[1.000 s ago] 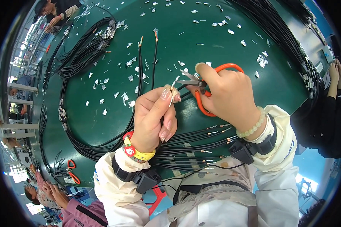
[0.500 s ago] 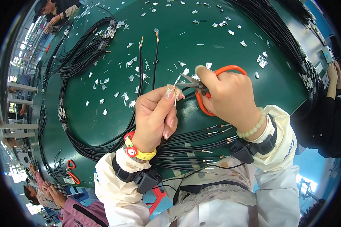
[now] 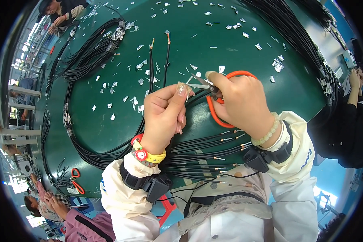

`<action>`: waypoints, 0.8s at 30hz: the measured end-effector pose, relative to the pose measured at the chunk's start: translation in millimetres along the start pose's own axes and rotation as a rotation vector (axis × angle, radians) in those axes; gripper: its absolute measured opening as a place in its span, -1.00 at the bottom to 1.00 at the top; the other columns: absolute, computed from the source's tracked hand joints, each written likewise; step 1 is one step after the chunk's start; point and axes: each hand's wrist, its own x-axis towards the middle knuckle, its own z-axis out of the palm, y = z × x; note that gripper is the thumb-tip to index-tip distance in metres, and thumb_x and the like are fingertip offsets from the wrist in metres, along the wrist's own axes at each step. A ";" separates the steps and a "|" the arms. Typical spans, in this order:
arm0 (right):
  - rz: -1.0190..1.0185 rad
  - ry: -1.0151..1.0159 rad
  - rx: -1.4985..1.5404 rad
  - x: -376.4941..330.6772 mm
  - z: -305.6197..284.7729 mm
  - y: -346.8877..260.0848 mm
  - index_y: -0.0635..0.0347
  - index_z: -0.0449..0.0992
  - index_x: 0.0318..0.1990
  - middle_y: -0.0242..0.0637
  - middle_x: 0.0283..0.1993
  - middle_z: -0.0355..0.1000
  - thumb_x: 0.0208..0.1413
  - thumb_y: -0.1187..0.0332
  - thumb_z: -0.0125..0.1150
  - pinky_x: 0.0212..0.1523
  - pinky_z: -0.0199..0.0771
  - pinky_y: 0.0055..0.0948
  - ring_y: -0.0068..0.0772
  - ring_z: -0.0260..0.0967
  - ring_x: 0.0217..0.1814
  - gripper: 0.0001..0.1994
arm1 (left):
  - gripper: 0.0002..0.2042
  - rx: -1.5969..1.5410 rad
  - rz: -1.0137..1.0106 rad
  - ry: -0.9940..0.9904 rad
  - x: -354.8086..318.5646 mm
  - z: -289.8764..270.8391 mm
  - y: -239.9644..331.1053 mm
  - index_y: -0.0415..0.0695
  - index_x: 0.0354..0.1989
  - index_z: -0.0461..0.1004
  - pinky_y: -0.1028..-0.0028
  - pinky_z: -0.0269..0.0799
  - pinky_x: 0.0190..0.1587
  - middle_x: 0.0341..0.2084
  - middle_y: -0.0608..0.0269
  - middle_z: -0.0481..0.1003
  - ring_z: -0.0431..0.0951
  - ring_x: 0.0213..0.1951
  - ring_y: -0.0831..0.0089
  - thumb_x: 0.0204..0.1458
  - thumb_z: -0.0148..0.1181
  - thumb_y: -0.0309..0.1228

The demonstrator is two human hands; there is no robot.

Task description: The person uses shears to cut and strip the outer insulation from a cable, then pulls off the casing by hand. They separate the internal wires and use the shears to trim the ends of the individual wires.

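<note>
My left hand (image 3: 165, 109) pinches the stripped end of a black cable between thumb and fingertips; pale strands stick out past the nails. In my right hand (image 3: 244, 101) is a pair of scissors (image 3: 214, 115) with orange handles. Their blades (image 3: 200, 83) are spread beside the left fingertips, close to the pale strands. The cable (image 3: 197, 97) passes behind the right hand and is partly hidden. Below the hands, a row of black cables (image 3: 205, 153) with bared ends fans out toward my body. Two more cable ends with coloured wires (image 3: 168, 38) lie beyond the left hand.
Foil scraps (image 3: 277, 64) and thin white bits litter the green table (image 3: 230, 48). A coiled black cable bundle (image 3: 78, 66) lies at the left, another bundle (image 3: 288, 32) at the far right. A second pair of orange-handled scissors (image 3: 77, 185) rests at lower left. Other people work around the table.
The right hand and scissors have shifted slightly left and the blades have changed angle near the strands. The left hand keeps its pinch, almost in place.
</note>
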 end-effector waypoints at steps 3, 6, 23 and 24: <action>0.001 0.015 0.009 0.9 1.7 -0.3 0.17 0.45 -0.29 -0.33 -0.73 0.30 -0.35 0.48 0.20 -0.66 0.23 -0.46 -0.36 0.27 -0.70 -0.68 | -0.77 0.048 0.027 0.053 0.7 -0.8 0.2 -0.30 -0.38 0.41 0.70 0.01 -0.83 -0.89 0.43 0.20 0.12 -0.89 0.73 0.10 -0.07 -0.35; -0.035 0.025 -0.043 5.1 2.1 -1.8 0.17 0.45 -0.27 -0.34 -0.73 0.29 -0.35 0.48 0.21 -0.66 0.22 -0.46 -0.35 0.26 -0.70 -0.66 | -0.78 -0.078 0.011 -0.003 -2.4 1.3 -0.6 -0.27 -0.40 0.33 0.71 -0.08 -0.85 -0.91 0.46 0.14 0.04 -0.92 0.73 0.13 -0.16 -0.36; -0.073 0.124 -0.303 4.9 -6.0 2.9 0.06 0.49 -0.35 -0.35 -0.76 0.19 -0.42 0.49 0.25 -0.71 0.11 -0.45 -0.37 0.16 -0.74 -0.69 | -0.77 -0.322 -0.183 -0.123 -5.2 3.8 6.1 -0.25 -0.43 0.29 0.70 -0.11 -0.86 -0.92 0.50 0.11 0.00 -0.93 0.74 0.15 -0.20 -0.35; -0.073 0.127 -0.302 5.0 -6.3 2.8 0.06 0.49 -0.35 -0.35 -0.75 0.19 -0.42 0.50 0.25 -0.71 0.11 -0.45 -0.36 0.16 -0.73 -0.69 | -0.77 -0.316 -0.184 -0.118 -5.2 4.3 6.3 -0.25 -0.42 0.29 0.70 -0.11 -0.86 -0.92 0.50 0.10 0.00 -0.93 0.74 0.15 -0.21 -0.35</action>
